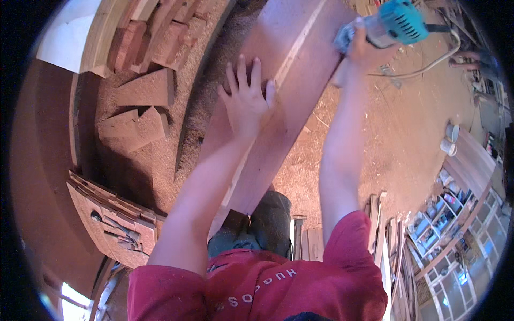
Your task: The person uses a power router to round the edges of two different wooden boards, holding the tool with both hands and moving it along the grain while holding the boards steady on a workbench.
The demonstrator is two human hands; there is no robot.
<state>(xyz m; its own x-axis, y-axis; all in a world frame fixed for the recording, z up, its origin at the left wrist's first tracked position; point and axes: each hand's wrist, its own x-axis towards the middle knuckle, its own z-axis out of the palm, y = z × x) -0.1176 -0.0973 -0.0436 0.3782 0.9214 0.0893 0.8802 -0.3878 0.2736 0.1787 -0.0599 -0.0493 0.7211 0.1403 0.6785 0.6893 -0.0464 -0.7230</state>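
Left hand (247, 104) splays flat on the board (300, 101), right hand (365, 52) grips the teal power tool (404, 22); wooden blocks (144, 89) lie left of both!

slanted reddish-brown board (300, 101), pale lengthwise strip (301, 40), teal power tool (402, 22) at board's right edge

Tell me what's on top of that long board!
The left hand lies spread on the board, and a pale stripe runs along it. The right hand holds a teal power tool at the board's edge. What's under that left hand, its forearm and tool is hidden.
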